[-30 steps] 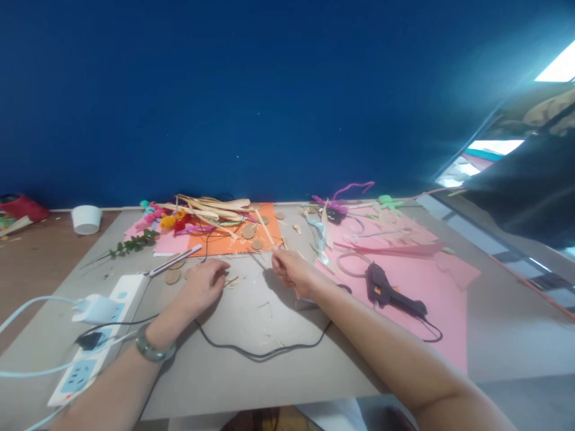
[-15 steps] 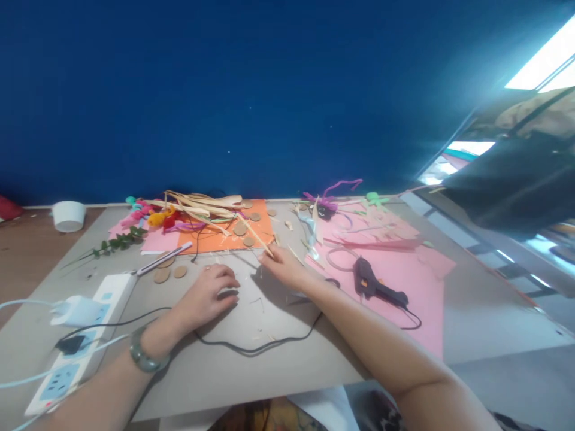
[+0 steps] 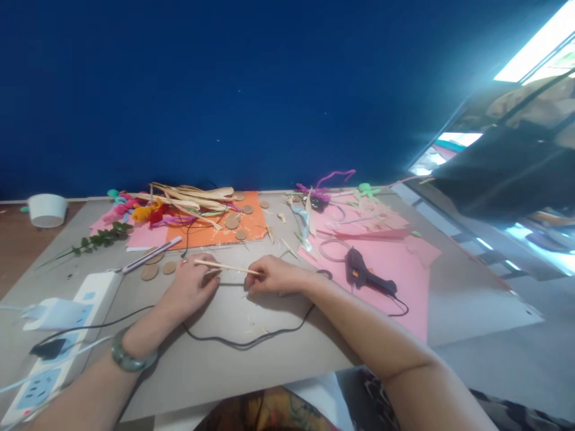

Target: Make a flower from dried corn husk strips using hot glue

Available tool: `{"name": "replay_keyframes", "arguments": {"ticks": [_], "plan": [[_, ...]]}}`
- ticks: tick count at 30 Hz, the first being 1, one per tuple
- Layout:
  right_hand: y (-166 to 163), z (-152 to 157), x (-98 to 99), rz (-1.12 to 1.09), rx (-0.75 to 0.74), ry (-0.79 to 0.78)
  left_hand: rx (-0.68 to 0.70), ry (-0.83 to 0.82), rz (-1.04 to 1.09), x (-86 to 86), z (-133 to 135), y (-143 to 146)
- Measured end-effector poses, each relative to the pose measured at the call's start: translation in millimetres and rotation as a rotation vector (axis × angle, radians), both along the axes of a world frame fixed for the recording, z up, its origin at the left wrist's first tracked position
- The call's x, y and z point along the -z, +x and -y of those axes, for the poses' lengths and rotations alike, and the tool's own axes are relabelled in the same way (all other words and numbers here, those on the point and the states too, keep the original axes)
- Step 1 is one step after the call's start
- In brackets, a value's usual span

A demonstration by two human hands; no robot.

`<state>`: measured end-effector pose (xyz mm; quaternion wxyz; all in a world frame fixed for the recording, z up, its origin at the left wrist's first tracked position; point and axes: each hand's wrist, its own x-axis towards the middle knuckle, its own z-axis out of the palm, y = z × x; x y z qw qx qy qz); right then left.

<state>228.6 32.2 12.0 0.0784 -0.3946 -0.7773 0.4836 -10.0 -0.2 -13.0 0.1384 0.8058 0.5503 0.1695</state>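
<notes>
My right hand (image 3: 275, 277) pinches one end of a thin tan straw strip (image 3: 224, 267) that lies level just above the grey table (image 3: 215, 371). The strip's other end reaches over my left hand (image 3: 191, 286), which rests palm down on the table with its fingers curled at something small I cannot make out. A green bracelet (image 3: 130, 358) sits on my left wrist. Behind the hands lies a pile of straw strips (image 3: 188, 199) on an orange sheet (image 3: 215, 230).
A black glue gun (image 3: 366, 276) lies on a pink sheet (image 3: 399, 263) to the right, its black cord (image 3: 251, 341) looping under my arms. A white power strip (image 3: 58, 335) with plugs lies at left. Cardboard discs (image 3: 155, 270), a white pen (image 3: 150, 255), pipe cleaners (image 3: 323, 188), a green sprig (image 3: 96, 239) and a white cup (image 3: 46, 209) lie around.
My right hand pulled a straw strip back from the orange sheet and swung it level across to my left hand. The camera view shifted rightward.
</notes>
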Motion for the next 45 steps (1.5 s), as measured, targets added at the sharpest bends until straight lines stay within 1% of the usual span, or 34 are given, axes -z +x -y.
{"name": "replay_keyframes", "arguments": {"ticks": [2, 4, 6, 8, 11, 16, 19, 21, 22, 24, 26, 27, 28, 31, 33, 39, 45], "plan": [[1, -3, 0.0, -0.014, 0.059, 0.056, -0.039, -0.004, -0.031, 4.5, -2, -3], [3, -8, -0.1, 0.017, 0.146, 0.165, -0.042, -0.001, -0.050, 9.5, -4, -5], [7, -14, -0.7, 0.135, 0.216, 0.315, -0.026, 0.015, -0.042, 13.5, -5, -6], [13, -20, -2.0, 0.300, 0.243, 0.428, 0.009, 0.032, -0.004, 15.8, -7, -7], [20, -24, -3.6, 0.458, 0.261, 0.472, 0.064, 0.043, 0.058, 16.1, -9, -9], [18, -22, -5.5, 0.601, 0.264, 0.522, 0.111, -0.016, 0.092, 11.1, -10, -9], [12, -15, -13.3, 0.640, 0.231, 0.575, 0.120, -0.046, 0.106, 8.1, -8, -7], [7, -7, -20.6, 0.630, 0.180, 0.606, 0.121, -0.057, 0.126, 7.4, -7, -6], [5, -3, -23.8, 0.599, 0.126, 0.619, 0.122, -0.060, 0.132, 7.5, -7, -6], [2, 7, -27.1, 0.501, -0.044, 0.634, 0.120, -0.053, 0.141, 8.5, -7, -7], [0, 15, -25.4, 0.420, -0.222, 0.644, 0.106, -0.026, 0.154, 10.0, -8, -8], [-1, 19, -22.9, 0.409, -0.282, 0.650, 0.092, -0.005, 0.160, 10.8, -9, -9], [-2, 22, -19.8, 0.415, -0.312, 0.658, 0.077, 0.021, 0.162, 11.5, -10, -10], [-4, 26, -10.7, 0.429, -0.317, 0.652, 0.047, 0.082, 0.144, 13.3, -13, -11], [-5, 27, -7.1, 0.421, -0.294, 0.626, 0.046, 0.078, 0.137, 14.3, -14, -11], [-8, 29, -5.2, 0.398, -0.276, 0.604, 0.023, 0.008, 0.192, 18.5, -13, -8], [-10, 26, -0.3, 0.392, -0.293, 0.606, 0.015, -0.110, 0.337, 21.2, -13, -7]]}}
